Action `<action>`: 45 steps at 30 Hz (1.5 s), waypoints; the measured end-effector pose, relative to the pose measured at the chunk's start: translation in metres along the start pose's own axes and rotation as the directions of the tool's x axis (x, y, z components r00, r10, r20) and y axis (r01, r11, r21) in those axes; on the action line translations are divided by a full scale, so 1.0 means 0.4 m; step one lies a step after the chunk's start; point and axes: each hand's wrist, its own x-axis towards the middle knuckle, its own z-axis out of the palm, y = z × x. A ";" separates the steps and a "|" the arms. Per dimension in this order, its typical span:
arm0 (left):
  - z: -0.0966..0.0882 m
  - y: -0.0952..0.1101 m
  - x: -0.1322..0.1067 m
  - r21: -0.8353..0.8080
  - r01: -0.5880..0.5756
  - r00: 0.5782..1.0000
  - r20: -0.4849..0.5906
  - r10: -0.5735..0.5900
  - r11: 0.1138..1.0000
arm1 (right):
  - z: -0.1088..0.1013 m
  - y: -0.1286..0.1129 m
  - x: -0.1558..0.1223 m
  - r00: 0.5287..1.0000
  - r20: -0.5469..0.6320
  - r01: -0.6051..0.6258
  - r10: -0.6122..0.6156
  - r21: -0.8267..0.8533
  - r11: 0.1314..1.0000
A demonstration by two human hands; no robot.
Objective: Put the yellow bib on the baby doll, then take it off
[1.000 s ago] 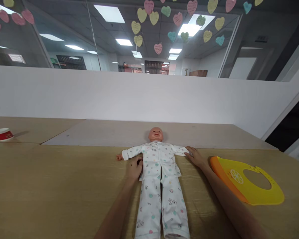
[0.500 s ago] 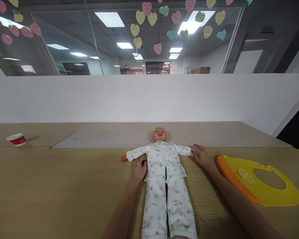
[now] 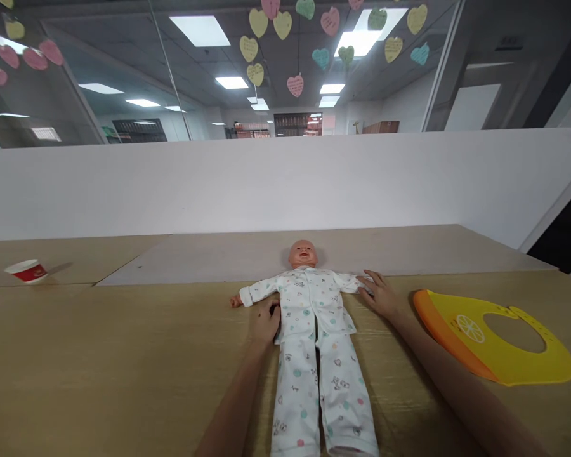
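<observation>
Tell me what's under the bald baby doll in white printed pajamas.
The doll lies mostly on the flat tan tabletop, its head over the pale grey panel; both show around its edges. Anything directly beneath its back is covered and can't be seen.

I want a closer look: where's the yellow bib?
In the head view, the yellow bib lies on the table at right, beside the right forearm, which separates it from the doll.

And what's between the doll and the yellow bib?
The head view shows the person's right hand and forearm between the doll and the yellow bib, with the hand at the doll's sleeve.
</observation>
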 end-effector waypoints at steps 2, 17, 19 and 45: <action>0.002 0.000 0.000 -0.002 0.007 1.000 0.002 -0.007 1.000 | -0.002 -0.005 0.001 1.000 -0.002 0.009 -0.009 0.005 1.000; 0.001 -0.020 0.011 0.224 0.004 0.993 -0.117 0.023 0.975 | -0.036 -0.113 0.002 0.999 -0.020 -0.041 0.044 0.143 0.989; 0.001 -0.020 0.011 0.222 -0.012 0.993 -0.108 0.037 0.975 | -0.032 -0.145 0.000 0.997 0.082 -0.027 0.015 0.141 0.990; 0.007 0.001 0.004 0.115 -0.064 0.996 0.072 0.056 0.991 | -0.034 -0.166 0.021 0.893 0.451 -0.070 0.007 0.125 0.990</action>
